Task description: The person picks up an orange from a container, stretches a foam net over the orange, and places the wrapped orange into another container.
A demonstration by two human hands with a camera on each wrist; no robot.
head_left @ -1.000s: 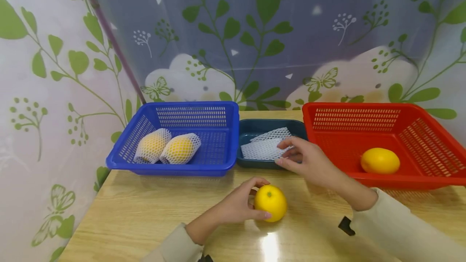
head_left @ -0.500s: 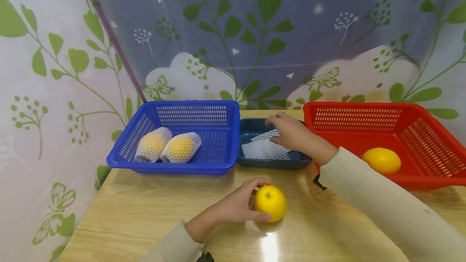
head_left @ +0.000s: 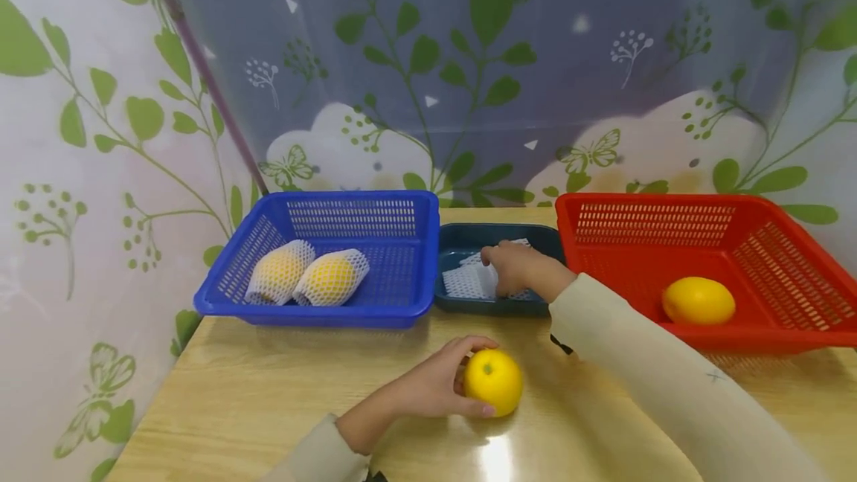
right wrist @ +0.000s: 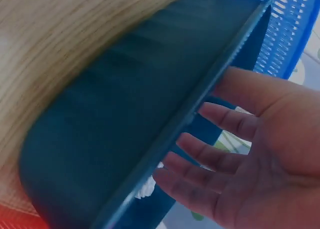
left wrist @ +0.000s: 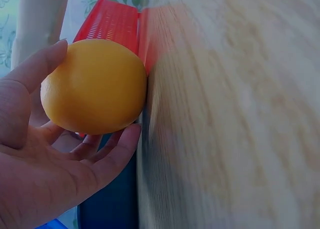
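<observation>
On the table, my left hand (head_left: 435,384) curls its thumb and fingers round a yellow round fruit (head_left: 493,383). The left wrist view has that hand (left wrist: 60,159) beneath and beside the fruit (left wrist: 95,86). My right hand (head_left: 524,266) reaches into the dark teal tray (head_left: 492,306), over white foam nets (head_left: 465,281), its fingertips near them. From the right wrist, the hand (right wrist: 260,149) has spread, slightly bent fingers inside the wall of the tray (right wrist: 115,109); the thumb tip is hidden behind the rim, and no net shows in its grasp.
At the left, a blue basket (head_left: 328,312) holds two yellow fruits in white nets, one (head_left: 280,274) beside the other (head_left: 332,278). A red basket (head_left: 750,339) at the right contains a bare yellow fruit (head_left: 698,301). A patterned curtain (head_left: 469,117) hangs behind.
My right hand has moved left, then down over the nets in the teal tray. My left hand keeps its hold on the yellow fruit, in nearly the same place.
</observation>
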